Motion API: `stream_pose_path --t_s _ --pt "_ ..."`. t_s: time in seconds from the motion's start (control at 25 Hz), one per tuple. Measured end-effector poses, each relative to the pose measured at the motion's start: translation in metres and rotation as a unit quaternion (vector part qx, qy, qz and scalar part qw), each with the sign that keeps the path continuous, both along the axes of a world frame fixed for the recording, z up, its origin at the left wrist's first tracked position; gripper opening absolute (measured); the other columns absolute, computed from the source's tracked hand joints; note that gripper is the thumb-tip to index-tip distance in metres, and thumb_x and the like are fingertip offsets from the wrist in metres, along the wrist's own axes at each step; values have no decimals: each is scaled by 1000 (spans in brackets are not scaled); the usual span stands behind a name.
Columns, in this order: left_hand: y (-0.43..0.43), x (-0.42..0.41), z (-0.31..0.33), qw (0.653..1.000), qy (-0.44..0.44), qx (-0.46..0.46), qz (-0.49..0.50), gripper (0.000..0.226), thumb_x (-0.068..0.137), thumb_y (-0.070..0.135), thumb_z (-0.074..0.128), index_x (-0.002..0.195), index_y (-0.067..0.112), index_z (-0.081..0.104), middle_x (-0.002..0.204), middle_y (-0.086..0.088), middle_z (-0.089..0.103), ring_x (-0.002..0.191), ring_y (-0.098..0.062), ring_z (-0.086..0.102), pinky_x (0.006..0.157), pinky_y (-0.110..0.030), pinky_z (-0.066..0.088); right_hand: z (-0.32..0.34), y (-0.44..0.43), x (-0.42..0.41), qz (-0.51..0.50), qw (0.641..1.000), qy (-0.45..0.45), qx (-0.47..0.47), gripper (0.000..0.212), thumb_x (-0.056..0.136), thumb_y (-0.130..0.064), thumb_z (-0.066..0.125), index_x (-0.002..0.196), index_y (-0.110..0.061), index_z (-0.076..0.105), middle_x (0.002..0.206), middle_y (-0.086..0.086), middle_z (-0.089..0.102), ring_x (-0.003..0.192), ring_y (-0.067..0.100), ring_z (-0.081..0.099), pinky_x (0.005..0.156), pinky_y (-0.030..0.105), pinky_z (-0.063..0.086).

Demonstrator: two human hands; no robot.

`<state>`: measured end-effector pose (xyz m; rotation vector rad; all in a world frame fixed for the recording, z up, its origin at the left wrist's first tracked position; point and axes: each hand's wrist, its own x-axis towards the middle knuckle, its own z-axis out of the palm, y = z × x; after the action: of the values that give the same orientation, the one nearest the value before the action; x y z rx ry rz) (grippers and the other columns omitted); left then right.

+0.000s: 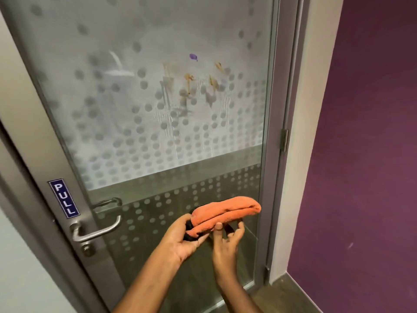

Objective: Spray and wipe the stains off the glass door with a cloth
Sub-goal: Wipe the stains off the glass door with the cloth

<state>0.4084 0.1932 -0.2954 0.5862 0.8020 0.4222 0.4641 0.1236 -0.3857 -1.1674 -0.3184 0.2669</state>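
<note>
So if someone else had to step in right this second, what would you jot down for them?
Left hand: grips the near end of the folded orange cloth, with something black under it.
Right hand: open, thumb touching the cloth's underside.
Glass door: shut. Brown smears and a purple spot sit high on the pane, with wet runs trailing below.
Done: spraying, judging by the runs.
Left: lift the cloth and wipe the stains off. No spray bottle in view.
</note>
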Motion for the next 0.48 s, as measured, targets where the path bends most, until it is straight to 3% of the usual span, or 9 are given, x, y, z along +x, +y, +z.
stream_pose_path --t_s 0.08,0.16,0.28,0.36,0.48 --pt "5 26 3 999 36 17 -32 19 94 8 45 81 4 58 58 -13 67 51 -22 67 41 -32 57 5 13 26 49 998 28 43 82 78 -62 58 141 -43 10 137 1 45 117 3 56 89 14 46" --pt "12 43 3 996 61 39 -49 20 95 12 47 79 7 58 53 -9 66 44 -18 66 42 -28 56 9 29 39 55 995 34 75 80 80 -55 59 144 -42 13 139 -1 47 114 -4 56 86 15 49" --pt "27 58 0 988 108 76 -84 17 96 19 53 84 8 57 67 -14 64 60 -23 64 55 -34 58 9 55 59 55 973 159 161 68 88 -37 61 144 -40 23 135 4 55 112 17 63 88 35 54" --pt "39 64 -3 978 136 120 -106 18 94 22 59 92 4 62 65 -16 65 55 -23 67 55 -36 60 12 74 75 42 950 235 201 59 93 -26 58 142 -37 28 134 11 55 105 25 66 82 42 56" --pt "68 68 -5 939 215 263 -61 39 88 34 68 103 -2 63 78 -17 63 66 -28 65 63 -38 59 20 100 96 -16 949 243 202 61 94 -14 54 145 -32 25 139 11 50 113 27 60 92 46 51"
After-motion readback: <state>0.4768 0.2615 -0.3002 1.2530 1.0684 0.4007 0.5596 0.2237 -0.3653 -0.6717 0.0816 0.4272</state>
